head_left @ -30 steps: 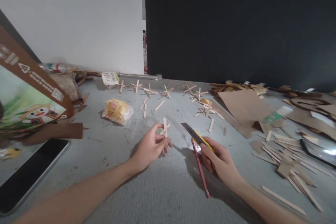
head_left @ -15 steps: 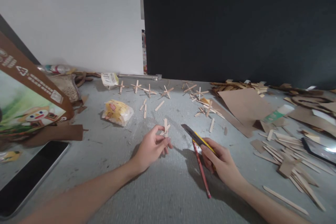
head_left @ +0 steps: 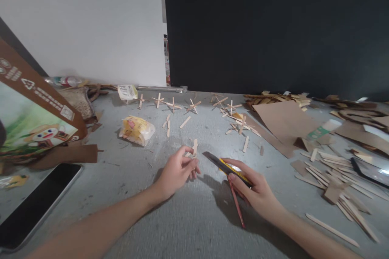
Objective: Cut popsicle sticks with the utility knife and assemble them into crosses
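Observation:
Between the thumb and fingers of my left hand (head_left: 179, 172) are small wooden craft stick pieces (head_left: 195, 147), one standing upright; how they join is partly hidden by the fingers. My right hand (head_left: 253, 184) is closed around a black and yellow utility knife (head_left: 229, 166), its dark blade out and pointing left toward the pieces, a short gap away. A red pencil (head_left: 236, 204) slants down below the knife, its upper end by my right fingers; I cannot tell whether they touch it.
Crossed stick figures (head_left: 158, 100) stand in a row at the back. A yellow snack packet (head_left: 136, 130) lies left of centre, a phone (head_left: 39, 204) and printed bag (head_left: 45, 121) at left. Loose craft sticks (head_left: 331, 234) and cardboard (head_left: 285, 123) lie at right.
The knife has moved slightly left and down, its blade nearer the stick pieces. The upright piece in my left hand has turned a little, and the stick crossing it shows less.

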The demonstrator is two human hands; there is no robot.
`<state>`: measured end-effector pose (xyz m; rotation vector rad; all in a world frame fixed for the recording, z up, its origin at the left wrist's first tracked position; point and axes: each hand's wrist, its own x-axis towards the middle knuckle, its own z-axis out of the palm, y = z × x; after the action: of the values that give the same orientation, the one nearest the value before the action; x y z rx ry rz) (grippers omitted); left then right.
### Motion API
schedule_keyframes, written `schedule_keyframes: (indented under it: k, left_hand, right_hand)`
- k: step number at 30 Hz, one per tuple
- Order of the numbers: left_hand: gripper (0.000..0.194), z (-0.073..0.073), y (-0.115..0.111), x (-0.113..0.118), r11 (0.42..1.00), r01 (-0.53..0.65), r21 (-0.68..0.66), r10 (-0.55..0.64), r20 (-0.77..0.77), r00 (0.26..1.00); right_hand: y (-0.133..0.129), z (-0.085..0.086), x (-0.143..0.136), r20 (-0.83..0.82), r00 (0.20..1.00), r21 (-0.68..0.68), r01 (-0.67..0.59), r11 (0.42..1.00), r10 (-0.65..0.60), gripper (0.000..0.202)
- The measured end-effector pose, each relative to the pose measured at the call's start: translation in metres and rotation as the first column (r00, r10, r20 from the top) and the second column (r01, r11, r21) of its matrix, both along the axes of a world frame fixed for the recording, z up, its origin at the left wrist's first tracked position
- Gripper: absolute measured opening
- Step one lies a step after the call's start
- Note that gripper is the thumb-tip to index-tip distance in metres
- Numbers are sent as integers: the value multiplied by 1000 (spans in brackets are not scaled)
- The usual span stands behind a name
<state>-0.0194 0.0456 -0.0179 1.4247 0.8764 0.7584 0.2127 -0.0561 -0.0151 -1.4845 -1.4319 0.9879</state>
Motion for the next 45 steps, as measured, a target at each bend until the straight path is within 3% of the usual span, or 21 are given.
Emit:
schedule_keyframes:
  k: [7,10,12,14,18,22,26,35,39,42,45]
  left_hand:
    - [35,-1,-2,-2,998,41,40,-39,-49,998]
    - [20,-2,-1,-4,957,-28,287,73,-148,986]
    - [16,-2,0,-4,873,-46,485,167,-210,963]
    - [16,-2,1,-4,815,0,579,193,-272,943]
    - [20,-4,0,-3,807,122,578,170,-425,889]
    - [22,-6,-3,-2,808,180,561,116,-450,885]
    - [19,-5,-4,-3,833,175,525,87,-436,896]
    - [20,-3,-2,-4,798,249,548,77,-504,861]
    - [23,1,3,-6,790,188,583,142,-474,869]
    - [24,10,-9,-7,716,199,669,280,-537,796]
    - [33,17,-31,-6,566,336,753,439,-620,650]
  right_hand:
    - [-1,-1,0,88,995,67,-61,996,55,47]
    - [-1,-2,0,67,997,56,-27,998,24,51]
    - [-2,-2,0,18,1000,41,10,999,-11,56]
    - [-1,-2,-2,-43,998,13,41,999,-41,61]
    - [1,1,-4,-100,991,-31,91,995,-94,68]
    - [3,5,-6,-94,990,-40,100,994,-103,68]
    - [2,8,-6,-76,993,-28,83,996,-85,65]
    - [3,7,-6,-73,995,-15,66,998,-67,58]
    - [3,6,-5,-69,996,-21,62,998,-63,59]
    - [2,5,-4,-52,997,-21,58,998,-59,58]
    - [2,5,-3,-31,998,-28,54,998,-55,58]
